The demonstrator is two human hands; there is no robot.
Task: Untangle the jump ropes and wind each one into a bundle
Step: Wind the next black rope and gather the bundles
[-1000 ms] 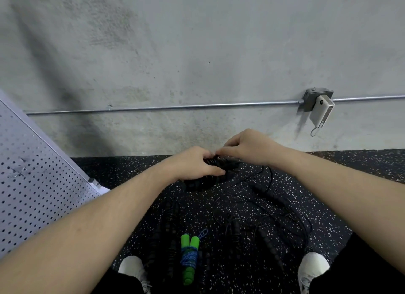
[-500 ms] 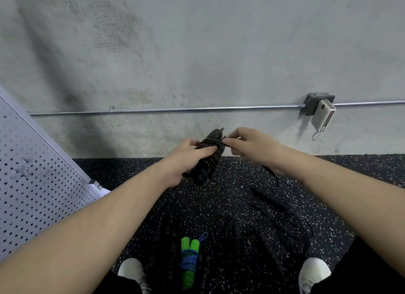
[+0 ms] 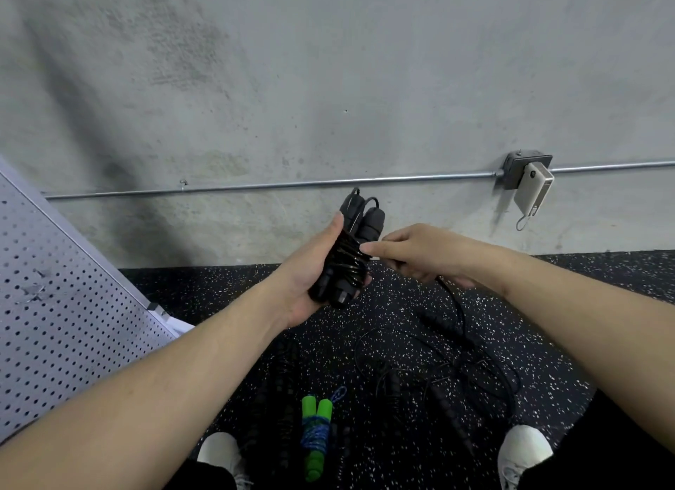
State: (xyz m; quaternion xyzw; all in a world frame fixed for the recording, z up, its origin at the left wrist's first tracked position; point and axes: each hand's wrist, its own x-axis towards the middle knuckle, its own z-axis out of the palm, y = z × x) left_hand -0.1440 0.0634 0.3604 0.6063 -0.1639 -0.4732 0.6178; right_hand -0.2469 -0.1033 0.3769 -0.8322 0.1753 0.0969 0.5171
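Black jump rope (image 3: 350, 256), both handles side by side, is now standing nearly upright in front of the wall, where half a second ago it was tilting lower; the left hand (image 3: 310, 270) is gripping the handles with fingers curled round them; the right hand (image 3: 412, 254) is pinching the cord against the coils, its free length trailing to the floor (image 3: 548, 325); winding looks well along but unfinished; a green-handled bundle (image 3: 316, 435) is lying finished between the shoes, beside a black tangle (image 3: 449, 376) still waiting.
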